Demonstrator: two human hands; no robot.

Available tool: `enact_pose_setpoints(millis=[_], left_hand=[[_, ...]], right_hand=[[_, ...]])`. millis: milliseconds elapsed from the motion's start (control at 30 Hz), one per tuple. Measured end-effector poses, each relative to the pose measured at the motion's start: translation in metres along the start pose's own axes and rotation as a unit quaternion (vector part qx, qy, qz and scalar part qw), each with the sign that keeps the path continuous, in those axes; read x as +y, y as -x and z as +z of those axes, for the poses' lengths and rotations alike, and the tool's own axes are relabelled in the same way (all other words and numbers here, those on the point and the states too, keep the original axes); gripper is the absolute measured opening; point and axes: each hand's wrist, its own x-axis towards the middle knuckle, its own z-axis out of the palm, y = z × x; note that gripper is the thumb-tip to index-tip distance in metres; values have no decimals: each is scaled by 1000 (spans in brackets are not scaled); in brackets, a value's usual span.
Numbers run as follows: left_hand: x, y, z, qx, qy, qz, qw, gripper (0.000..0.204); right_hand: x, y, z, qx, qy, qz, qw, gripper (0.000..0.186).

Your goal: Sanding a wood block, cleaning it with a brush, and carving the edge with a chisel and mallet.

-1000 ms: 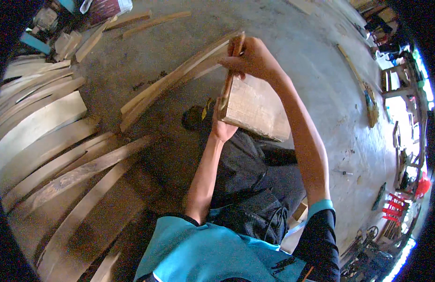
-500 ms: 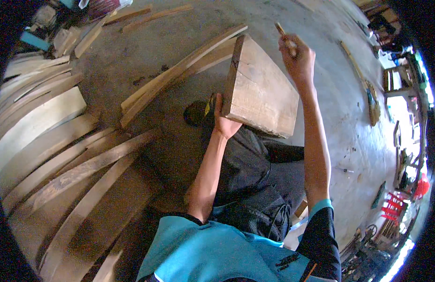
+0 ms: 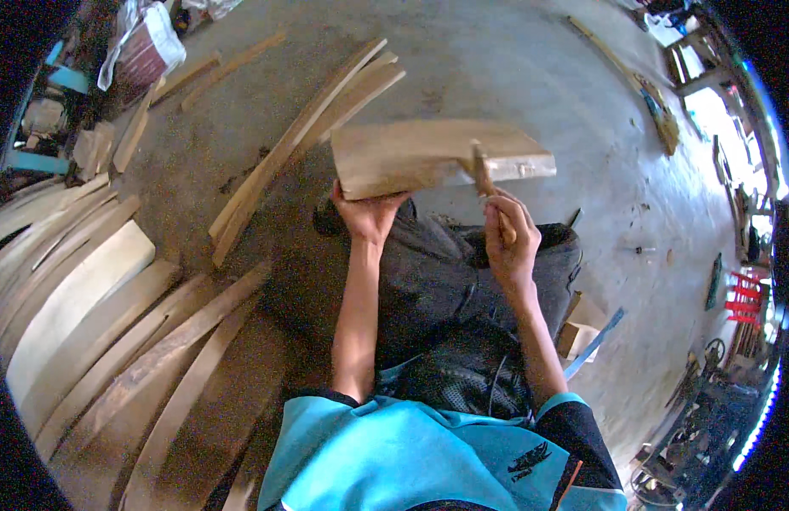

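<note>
A thick wooden board is held tilted above my lap. My left hand grips it at its lower left edge, palm beneath and fingers partly hidden behind the wood. My right hand is closed round a short wooden-handled tool. The tool's upper end overlaps the board's right part in this view; its kind is blurred, and whether it touches the wood I cannot tell.
Many long planks are stacked at the left. Narrow strips lie on the concrete floor beyond my left hand. A broom lies far right, with a red plastic chair nearer. Wood offcuts sit beside my right leg.
The board has been tipped and turned in my left hand. My right hand has come down from above on the right to the board's near right side, still holding the tool.
</note>
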Motion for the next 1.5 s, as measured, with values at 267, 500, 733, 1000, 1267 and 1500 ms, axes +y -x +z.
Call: enact_pose_setpoints(millis=[267, 500, 733, 1000, 1267, 1500], left_hand=[[8, -9, -13, -5, 78, 22, 997, 54], [5, 0, 2, -67, -57, 2, 996, 60], [12, -9, -29, -70, 77, -29, 994, 57], [7, -6, -10, -68, -4, -29, 997, 57], [0, -3, -1, -69, 48, -20, 996, 63], [11, 0, -7, -71, 31, -29, 997, 61]], right_hand=[[-33, -3, 23, -140, -191, -60, 970, 16], [-8, -2, 27, 2, -126, 33, 991, 11], [-34, 5, 49, -200, -343, 64, 916, 10], [-5, -9, 5, -32, -97, -48, 994, 10], [60, 2, -25, 93, -163, 172, 967, 8], [38, 7, -23, -105, -220, 29, 969, 9]])
